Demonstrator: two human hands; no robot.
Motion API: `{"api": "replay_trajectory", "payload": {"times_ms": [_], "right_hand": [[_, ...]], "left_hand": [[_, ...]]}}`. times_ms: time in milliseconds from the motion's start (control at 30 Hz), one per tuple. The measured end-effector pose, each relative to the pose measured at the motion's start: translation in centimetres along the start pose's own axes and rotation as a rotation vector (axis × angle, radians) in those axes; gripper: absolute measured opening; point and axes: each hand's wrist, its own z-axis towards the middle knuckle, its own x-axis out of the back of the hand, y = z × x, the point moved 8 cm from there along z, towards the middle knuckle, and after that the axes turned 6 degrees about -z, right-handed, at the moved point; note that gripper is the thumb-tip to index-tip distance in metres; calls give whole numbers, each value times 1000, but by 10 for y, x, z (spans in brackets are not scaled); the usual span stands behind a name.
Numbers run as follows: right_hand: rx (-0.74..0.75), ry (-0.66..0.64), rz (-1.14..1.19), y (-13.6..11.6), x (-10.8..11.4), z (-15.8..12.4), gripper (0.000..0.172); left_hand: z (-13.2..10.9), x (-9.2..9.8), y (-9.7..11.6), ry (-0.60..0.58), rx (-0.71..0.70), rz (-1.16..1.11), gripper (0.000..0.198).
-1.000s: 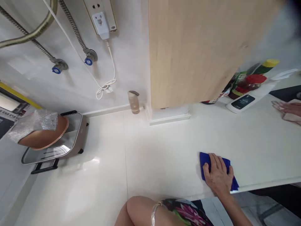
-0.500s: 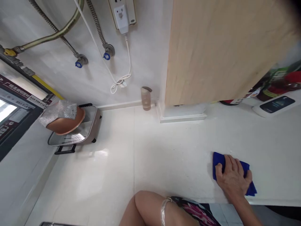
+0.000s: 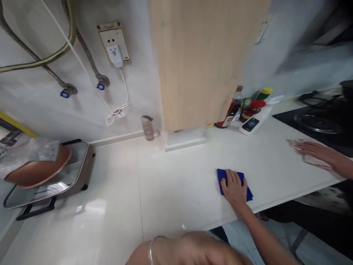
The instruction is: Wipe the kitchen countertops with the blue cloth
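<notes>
My right hand (image 3: 234,188) lies flat, fingers stretched, on a folded blue cloth (image 3: 220,173) on the white countertop (image 3: 179,184), near its front edge. Only my left forearm with a silver bracelet (image 3: 150,249) shows at the bottom; the hand itself is out of the picture. At the right, another person's hand (image 3: 313,150) rests on a pale pink cloth (image 3: 311,160) beside the black stove (image 3: 317,123).
A wooden cabinet (image 3: 204,55) hangs over the counter's back. Sauce bottles (image 3: 248,106) and a white device (image 3: 252,123) stand behind it. An electric pan with a copper lid (image 3: 46,176) sits far left. A small bottle (image 3: 148,127) stands by the wall under a socket (image 3: 114,46).
The view has swung right, bringing the stove and the other person's hand into sight. My right hand stays flat on the blue cloth.
</notes>
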Motion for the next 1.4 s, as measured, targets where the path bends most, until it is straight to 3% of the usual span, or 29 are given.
{"api": "replay_trajectory", "payload": {"times_ms": [100,200,500,667,867,1100,1400], "right_hand": [[-29,13,-28,-7,3,-9,61],[-23,26,-63,-18,5,-23,60],[77,-16,-57,-64,13,-63,59],[106,-18,-3,-70,20,-66,60],[187,-22,38,-69,23,-52,59],[253,-28,55,-70,15,-13,57],[222,-41,60,-76,-7,39,57]], "left_hand": [[24,-2,20,-42,-45,-15,33],[40,13,32,77,-108,-3,34],[56,40,26,269,-50,68,46],[64,45,25,327,-30,55,47],[71,54,24,398,-29,-123,36],[75,67,24,475,-23,-286,32],[71,74,36,518,-132,-227,34]]}}
